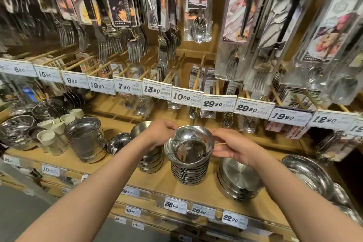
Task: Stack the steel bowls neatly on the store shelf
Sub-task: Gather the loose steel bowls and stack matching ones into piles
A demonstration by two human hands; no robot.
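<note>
Both forearms are reaching in; left hand and right hand fingers are pinching opposite rims of the top steel bowl, sitting tilted on the tall bowl stack mid-shelf. Risk, judging: releasing it crooked or nudging sideways is likely toppling the stack onto the neighbouring flat pans.

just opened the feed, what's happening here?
A person is stacking steel bowls on a store shelf under hanging cutlery packs. Both hands hold the top bowl by its rim, the left hand at its left edge and the right hand at its right. The bowl sits at the top of a tall stack, slightly tilted, not yet nested flat. Other bowl stacks stand on either side.
</note>
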